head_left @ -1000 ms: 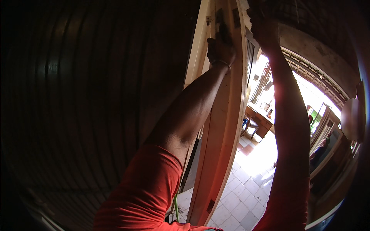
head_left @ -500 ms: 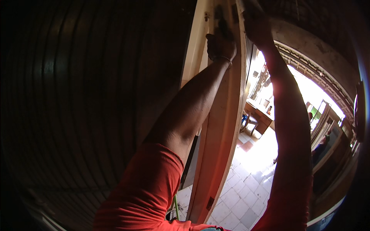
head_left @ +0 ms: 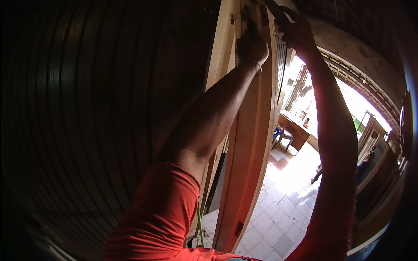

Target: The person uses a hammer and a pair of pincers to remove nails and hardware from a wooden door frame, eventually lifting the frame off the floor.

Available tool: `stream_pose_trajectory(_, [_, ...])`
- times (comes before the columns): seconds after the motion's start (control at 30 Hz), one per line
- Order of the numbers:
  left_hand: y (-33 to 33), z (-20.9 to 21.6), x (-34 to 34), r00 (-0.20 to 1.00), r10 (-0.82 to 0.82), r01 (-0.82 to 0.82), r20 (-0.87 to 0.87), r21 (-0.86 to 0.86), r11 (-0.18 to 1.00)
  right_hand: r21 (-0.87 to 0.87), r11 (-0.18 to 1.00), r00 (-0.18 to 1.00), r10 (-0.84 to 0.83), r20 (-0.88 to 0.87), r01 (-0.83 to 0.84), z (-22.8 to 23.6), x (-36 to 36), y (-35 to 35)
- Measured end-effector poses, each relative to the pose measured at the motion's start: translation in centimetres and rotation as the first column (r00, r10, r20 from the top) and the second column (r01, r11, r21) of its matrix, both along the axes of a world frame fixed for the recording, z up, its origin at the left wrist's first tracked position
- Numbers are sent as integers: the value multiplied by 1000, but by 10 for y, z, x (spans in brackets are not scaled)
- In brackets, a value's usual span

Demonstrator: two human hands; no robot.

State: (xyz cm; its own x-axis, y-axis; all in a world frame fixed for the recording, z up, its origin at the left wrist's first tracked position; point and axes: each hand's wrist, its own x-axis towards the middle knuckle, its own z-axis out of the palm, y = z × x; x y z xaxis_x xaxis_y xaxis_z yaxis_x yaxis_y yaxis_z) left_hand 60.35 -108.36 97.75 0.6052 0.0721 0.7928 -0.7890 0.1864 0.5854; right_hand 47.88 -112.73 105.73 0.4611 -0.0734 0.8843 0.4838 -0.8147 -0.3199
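A tall pale wooden post (head_left: 246, 143), like a door frame or door edge, rises in front of me. My left hand (head_left: 252, 48) is raised to its upper part, closed around something dark that points upward and lies close to the wood; shadow hides its kind. My right hand (head_left: 298, 35) is up to the right of the post, fingers curled at a dark, long object (head_left: 273, 8) that runs off the top edge. I cannot make out what it is. Dark recesses show in the wood near the top, and a small dark cutout (head_left: 238, 228) near the bottom.
A dark ribbed panel (head_left: 87, 108) fills the left side. Beyond the post lies a tiled floor (head_left: 270, 217) in bright light, with a wooden desk (head_left: 298, 135) and a chair (head_left: 285, 137). Wooden frames (head_left: 370, 161) lean at the right. A green strip (head_left: 200, 226) stands low behind the post.
My right hand has come down and to the right, away from the post's top. My left hand has shifted only slightly along the wood.
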Motion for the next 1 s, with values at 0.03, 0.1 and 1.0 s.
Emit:
stream_pose_trajectory(0.03, [-1, 3, -1, 990, 125, -125, 60, -10, 992, -89, 994, 997, -69, 17, 70, 2, 6, -10])
stream_pose_trajectory(0.1, [0, 8, -3, 959, 249, -247, 131, -34, 968, -176, 974, 989, -136, 54, 143, 4, 17, -23])
stream_pose_trajectory(1.0, [34, 7, -33, 996, 67, -63, -58, 66, 996, -242, 969, 987, -83, -137, 48, 9, -2, 5])
